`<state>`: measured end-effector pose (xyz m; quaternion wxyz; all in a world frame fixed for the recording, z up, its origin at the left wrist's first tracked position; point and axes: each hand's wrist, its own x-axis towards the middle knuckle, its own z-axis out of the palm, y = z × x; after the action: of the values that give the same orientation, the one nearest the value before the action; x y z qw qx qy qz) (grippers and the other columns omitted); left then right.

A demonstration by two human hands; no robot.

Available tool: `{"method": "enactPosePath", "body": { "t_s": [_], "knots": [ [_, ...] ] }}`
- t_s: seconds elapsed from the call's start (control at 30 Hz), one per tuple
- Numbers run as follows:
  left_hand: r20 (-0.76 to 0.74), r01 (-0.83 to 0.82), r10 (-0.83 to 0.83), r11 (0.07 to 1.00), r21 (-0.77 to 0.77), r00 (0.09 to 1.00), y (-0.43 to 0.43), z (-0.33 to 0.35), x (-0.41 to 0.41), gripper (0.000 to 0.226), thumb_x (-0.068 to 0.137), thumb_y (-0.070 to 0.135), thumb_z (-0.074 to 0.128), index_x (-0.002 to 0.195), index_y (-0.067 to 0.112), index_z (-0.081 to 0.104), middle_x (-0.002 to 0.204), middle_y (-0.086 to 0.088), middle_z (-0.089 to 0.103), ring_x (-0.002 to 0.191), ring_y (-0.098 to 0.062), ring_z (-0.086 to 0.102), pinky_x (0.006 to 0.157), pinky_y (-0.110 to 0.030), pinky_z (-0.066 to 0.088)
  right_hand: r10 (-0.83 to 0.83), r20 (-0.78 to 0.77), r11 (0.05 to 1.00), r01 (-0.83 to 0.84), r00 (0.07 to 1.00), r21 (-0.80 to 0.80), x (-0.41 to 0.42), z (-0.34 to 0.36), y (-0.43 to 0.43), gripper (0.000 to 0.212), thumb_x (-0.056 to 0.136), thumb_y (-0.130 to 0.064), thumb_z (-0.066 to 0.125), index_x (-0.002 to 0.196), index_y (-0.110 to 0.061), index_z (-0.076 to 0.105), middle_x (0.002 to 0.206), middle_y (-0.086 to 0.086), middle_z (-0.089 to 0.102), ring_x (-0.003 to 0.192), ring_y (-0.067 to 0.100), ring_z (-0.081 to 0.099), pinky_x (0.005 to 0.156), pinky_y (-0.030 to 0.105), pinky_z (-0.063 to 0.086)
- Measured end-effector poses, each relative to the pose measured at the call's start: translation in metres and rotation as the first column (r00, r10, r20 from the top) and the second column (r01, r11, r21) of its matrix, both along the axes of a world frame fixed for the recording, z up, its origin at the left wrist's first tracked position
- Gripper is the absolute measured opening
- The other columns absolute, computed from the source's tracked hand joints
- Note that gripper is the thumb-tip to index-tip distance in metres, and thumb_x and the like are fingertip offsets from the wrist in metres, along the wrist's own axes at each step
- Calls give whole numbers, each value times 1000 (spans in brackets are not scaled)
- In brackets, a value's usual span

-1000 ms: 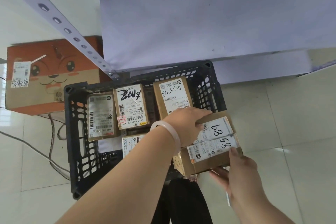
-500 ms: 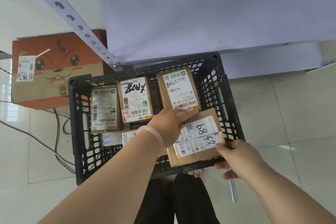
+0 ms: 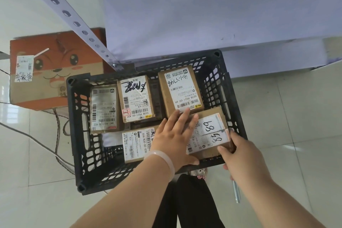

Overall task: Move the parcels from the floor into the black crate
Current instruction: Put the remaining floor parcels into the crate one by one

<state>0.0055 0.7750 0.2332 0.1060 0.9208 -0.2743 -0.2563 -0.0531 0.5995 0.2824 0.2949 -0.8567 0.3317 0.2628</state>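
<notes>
The person wears a pale translucent bangle [image 3: 163,161] and black trousers [image 3: 192,207].

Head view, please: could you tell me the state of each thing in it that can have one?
black crate, upright on the floor, holding several parcels.
parcel marked 69, label up in the crate's near right corner, under both hands.
left hand, flat, fingers straight, pressing that parcel.
right hand, gripping that parcel's near right corner.
other parcels, lying flat, labels up.
orange carton, closed, beside the crate.
</notes>
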Motion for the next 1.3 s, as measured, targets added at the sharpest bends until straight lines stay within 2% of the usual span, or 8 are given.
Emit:
{"method": "enactPosePath", "body": {
  "t_s": [0.1, 0.23, 0.53, 0.63, 0.7, 0.77, 0.87, 1.3],
  "knots": [
    [-1, 10, -10, 1000, 14, 1000, -10, -6, 5, 122, 66, 75, 57, 135, 38, -37, 152, 11, -30, 143, -22, -23, 118, -49, -6, 221, -8, 970, -220, 975, -104, -1, -4, -3, 92, 82, -35, 68, 151, -38, 6, 130, -8, 54, 101, 14, 62, 79, 32, 56],
    [-4, 15, -15, 999, 35, 1000, -14, -16, 4, 125, 63, 78, 56, 131, 41, -41, 151, 13, -31, 143, -20, -24, 117, -52, -5, 336, -59, 921, -341, 940, -188, 3, -12, -9, 101, 80, -43, 69, 148, -41, -5, 138, -13, 49, 106, 12, 60, 75, 31, 54],
    [33, 37, -41, 993, 112, 999, -13, -5, 3, 122, 64, 81, 52, 135, 38, -37, 153, 9, -32, 143, -23, -26, 116, -53, -8, 472, -138, 819, -491, 871, -296, 10, -4, -11, 95, 80, -54, 62, 150, -31, 3, 130, -7, 53, 95, 14, 63, 65, 29, 55],
    [75, 76, -83, 992, 99, 994, -2, 3, 3, 118, 69, 81, 46, 135, 33, -39, 150, 6, -38, 141, -22, -30, 116, -49, -12, 586, 2, 752, -544, 810, -372, 11, 4, -14, 97, 70, -54, 71, 147, -24, 19, 140, -2, 41, 109, 17, 56, 79, 30, 54],
    [111, 101, -112, 990, 102, 987, 8, 5, 1, 112, 74, 79, 39, 132, 29, -43, 146, 6, -44, 141, -20, -29, 116, -47, -13, 711, 67, 655, -625, 700, -424, 15, 4, -17, 108, 66, -54, 74, 151, -24, 14, 154, 1, 24, 131, 22, 40, 101, 36, 41],
    [96, 111, -123, 986, 121, 988, 17, 6, -1, 108, 77, 79, 33, 128, 28, -48, 143, 7, -47, 141, -19, -29, 117, -45, -13, 797, 22, 566, -733, 604, -378, 23, -1, -20, 115, 72, -60, 65, 151, -28, -11, 161, 0, -8, 147, 23, 1, 117, 42, 8],
    [70, 107, -117, 986, 127, 991, 21, 5, -4, 106, 77, 81, 26, 124, 27, -52, 142, 7, -47, 140, -18, -31, 118, -45, -11, 843, -101, 470, -813, 529, -343, 36, -14, -26, 109, 79, -73, 39, 137, -25, -40, 151, -3, -37, 138, 16, -36, 111, 48, -23],
    [32, 114, -124, 972, 206, 992, 19, -5, 6, 104, 77, 81, 23, 120, 24, -53, 135, 7, -53, 136, -15, -35, 112, -47, -22, 879, -173, 388, -879, 443, -278, 51, -36, -37, 99, 76, -80, 13, 130, -25, -48, 140, -6, -52, 133, 13, -42, 108, 54, -25]
  ]
}}
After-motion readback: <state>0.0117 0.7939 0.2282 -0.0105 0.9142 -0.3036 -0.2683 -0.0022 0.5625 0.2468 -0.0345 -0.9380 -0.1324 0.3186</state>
